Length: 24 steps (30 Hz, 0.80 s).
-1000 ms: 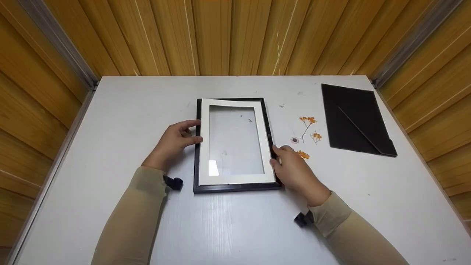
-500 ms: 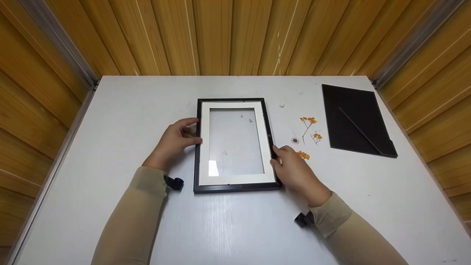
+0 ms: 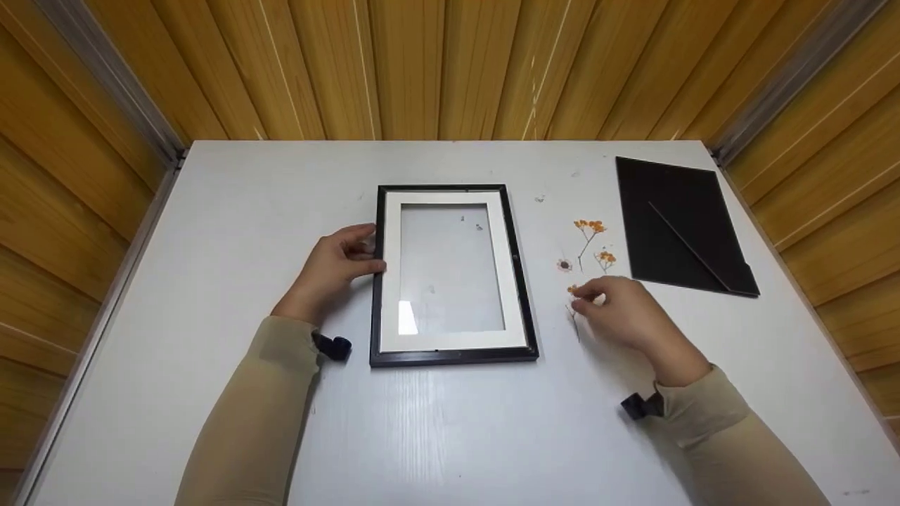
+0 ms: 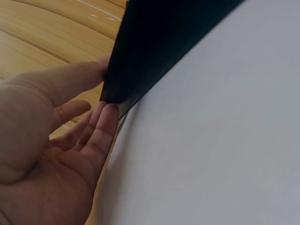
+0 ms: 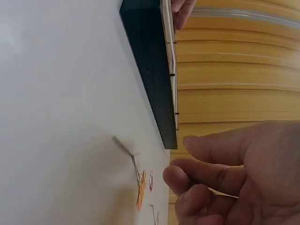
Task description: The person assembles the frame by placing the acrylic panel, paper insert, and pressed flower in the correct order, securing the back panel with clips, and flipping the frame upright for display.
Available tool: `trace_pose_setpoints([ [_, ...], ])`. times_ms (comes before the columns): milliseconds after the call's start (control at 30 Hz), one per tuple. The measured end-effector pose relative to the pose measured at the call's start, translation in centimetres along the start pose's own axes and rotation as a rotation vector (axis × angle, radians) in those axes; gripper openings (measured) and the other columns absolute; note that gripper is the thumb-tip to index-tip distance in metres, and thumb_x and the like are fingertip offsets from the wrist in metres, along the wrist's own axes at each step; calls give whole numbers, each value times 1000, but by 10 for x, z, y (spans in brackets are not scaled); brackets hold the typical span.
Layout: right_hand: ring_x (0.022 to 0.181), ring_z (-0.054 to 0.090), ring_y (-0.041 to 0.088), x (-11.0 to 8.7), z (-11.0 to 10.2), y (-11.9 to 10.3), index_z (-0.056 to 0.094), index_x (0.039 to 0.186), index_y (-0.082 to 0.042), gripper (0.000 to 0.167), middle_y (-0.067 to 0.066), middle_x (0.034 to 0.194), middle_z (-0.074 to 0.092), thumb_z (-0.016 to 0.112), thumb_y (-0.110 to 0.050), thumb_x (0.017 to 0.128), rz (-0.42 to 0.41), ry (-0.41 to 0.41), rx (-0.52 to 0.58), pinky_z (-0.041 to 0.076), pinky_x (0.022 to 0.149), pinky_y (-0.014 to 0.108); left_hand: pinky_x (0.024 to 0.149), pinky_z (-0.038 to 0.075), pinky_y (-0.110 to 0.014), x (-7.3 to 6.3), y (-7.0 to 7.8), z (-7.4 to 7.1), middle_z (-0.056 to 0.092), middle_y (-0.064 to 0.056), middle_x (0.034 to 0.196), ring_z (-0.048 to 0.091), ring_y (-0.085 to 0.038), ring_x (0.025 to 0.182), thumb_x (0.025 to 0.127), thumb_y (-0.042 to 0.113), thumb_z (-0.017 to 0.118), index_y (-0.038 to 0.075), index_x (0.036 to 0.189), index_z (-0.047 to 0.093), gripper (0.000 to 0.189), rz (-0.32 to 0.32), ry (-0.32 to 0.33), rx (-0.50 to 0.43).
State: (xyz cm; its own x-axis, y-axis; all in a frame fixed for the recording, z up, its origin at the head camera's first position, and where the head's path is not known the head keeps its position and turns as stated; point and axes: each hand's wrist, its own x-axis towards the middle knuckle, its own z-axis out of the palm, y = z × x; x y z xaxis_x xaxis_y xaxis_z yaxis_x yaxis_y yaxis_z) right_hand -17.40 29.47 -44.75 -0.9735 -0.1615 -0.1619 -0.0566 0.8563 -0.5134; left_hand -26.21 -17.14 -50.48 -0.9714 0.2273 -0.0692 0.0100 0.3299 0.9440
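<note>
A black picture frame [image 3: 450, 357] with a white mat [image 3: 443, 342] and a clear pane [image 3: 450, 274] lies on the white table. My left hand [image 3: 334, 270] holds its left side, thumb on the upper edge; the left wrist view shows fingertips [image 4: 108, 112] at the lower edge. My right hand [image 3: 626, 313] hovers right of the frame over a dried orange flower sprig [image 3: 576, 327], partly hidden by the fingers. In the right wrist view, thumb and forefinger stand apart with nothing between them, and the sprig's orange blossoms [image 5: 141, 192] lie beyond them on the table.
Two more orange sprigs, one longer [image 3: 588, 235] and one shorter [image 3: 605, 260], lie farther back beside a small pink flower [image 3: 564, 265]. A black backing board [image 3: 682, 225] with a stand leg is at the right rear. Wood-patterned walls [image 3: 436, 70] enclose the table.
The white mat's raised far end has settled flat inside the frame. My right hand has left the frame's right side and moved right to the orange sprig. The left hand has stayed.
</note>
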Motion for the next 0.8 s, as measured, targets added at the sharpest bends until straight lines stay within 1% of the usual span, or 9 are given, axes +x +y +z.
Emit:
trace_pose_setpoints([
  [67, 96, 68, 24, -3, -3, 5, 87, 109, -7, 20, 11, 109, 85, 77, -24, 104, 30, -26, -27, 53, 82, 36, 100, 61, -14, 0, 0, 0, 69, -24, 153, 74, -38, 135, 98, 8, 88, 5, 167, 53, 78, -10, 0, -7],
  [133, 91, 68, 22, -5, -2, 8, 87, 101, -10, 18, 7, 101, 84, 81, -26, 101, 54, -69, -40, 53, 77, 33, 101, 60, -14, -1, 0, 0, 70, -24, 154, 73, -38, 136, 98, 8, 88, 5, 167, 53, 77, -21, 11, -7],
  [200, 88, 70, 21, -7, 0, 9, 87, 100, -9, 17, 5, 98, 84, 84, -27, 98, 69, -97, -48, 54, 75, 33, 102, 58, -14, -1, 0, 0, 70, -23, 153, 72, -37, 137, 98, 9, 88, 5, 167, 54, 77, -27, 23, -3],
  [300, 90, 72, 22, -9, 3, 9, 87, 101, -8, 16, 7, 99, 84, 86, -23, 96, 80, -98, -75, 58, 79, 38, 105, 56, -16, 0, 1, 0, 72, -23, 151, 70, -36, 137, 98, 10, 88, 5, 166, 56, 75, -26, 29, 14],
  [400, 93, 74, 25, -10, 4, 8, 88, 102, -7, 12, 10, 102, 85, 83, -17, 97, 78, -88, -113, 62, 85, 46, 107, 55, -20, 0, 1, 0, 73, -23, 149, 70, -35, 136, 98, 12, 87, 6, 164, 58, 73, -21, 30, 35],
  [467, 94, 75, 27, -11, 3, 7, 89, 102, -7, 12, 12, 104, 85, 80, -13, 99, 78, -88, -136, 63, 86, 50, 108, 54, -23, 0, 1, 0, 74, -22, 148, 69, -34, 135, 98, 13, 87, 6, 163, 59, 71, -25, 32, 49],
  [567, 90, 73, 27, -11, 0, 7, 88, 99, -8, 15, 12, 102, 85, 74, -10, 97, 94, -93, -178, 62, 81, 47, 109, 54, -27, -1, 1, 0, 75, -21, 146, 69, -32, 134, 99, 14, 86, 8, 163, 60, 70, -41, 30, 60],
  [700, 82, 69, 28, -10, -2, 5, 86, 93, -7, 14, 11, 94, 82, 73, -10, 90, 128, -98, -221, 55, 70, 40, 112, 55, -32, -1, 3, 0, 77, -19, 142, 70, -28, 131, 99, 15, 87, 9, 164, 59, 71, -66, 25, 48],
  [800, 79, 68, 29, -10, 0, 5, 84, 90, -7, 13, 11, 92, 81, 73, -10, 85, 143, -98, -245, 52, 65, 39, 109, 56, -30, -2, 5, 0, 77, -20, 138, 72, -25, 125, 100, 16, 86, 9, 165, 58, 71, -66, 28, 65],
])
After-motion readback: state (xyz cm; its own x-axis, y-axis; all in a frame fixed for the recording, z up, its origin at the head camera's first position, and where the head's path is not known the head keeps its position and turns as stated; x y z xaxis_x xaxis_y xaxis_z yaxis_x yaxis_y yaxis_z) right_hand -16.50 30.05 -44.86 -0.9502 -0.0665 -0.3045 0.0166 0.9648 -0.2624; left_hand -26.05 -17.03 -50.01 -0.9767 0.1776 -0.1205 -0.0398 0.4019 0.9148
